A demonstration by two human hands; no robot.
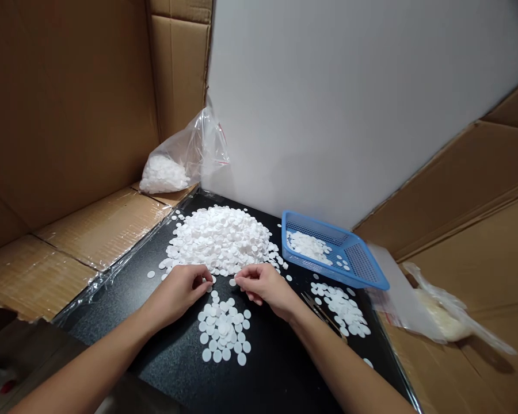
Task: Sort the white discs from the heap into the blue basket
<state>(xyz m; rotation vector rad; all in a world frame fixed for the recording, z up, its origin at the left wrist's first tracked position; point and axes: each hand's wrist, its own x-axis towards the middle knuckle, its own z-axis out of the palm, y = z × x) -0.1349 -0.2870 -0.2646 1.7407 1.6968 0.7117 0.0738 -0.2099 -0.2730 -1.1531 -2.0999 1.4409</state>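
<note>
A large heap of thin white round discs (pixel 222 236) lies on the black tabletop (pixel 155 345). At the heap's near edge, my left hand (pixel 183 290) has its thumb and forefinger pinched together, with a white disc (pixel 213 280) at the tips. My right hand (pixel 263 286) faces it a short gap away, its thumb and forefinger closed on another white disc (pixel 232 282). Below and between the hands is a smaller spread of white discs (pixel 224 330). A third group of white discs (pixel 343 310) lies to the right, beyond my right wrist.
A blue plastic basket (pixel 358 259) with white discs in it stands at the back right. Tweezers (pixel 323 315) lie beside my right forearm. A clear bag of white pieces (pixel 166 172) sits at the back left. Cardboard (pixel 69 86) and a white panel (pixel 328 103) enclose the table.
</note>
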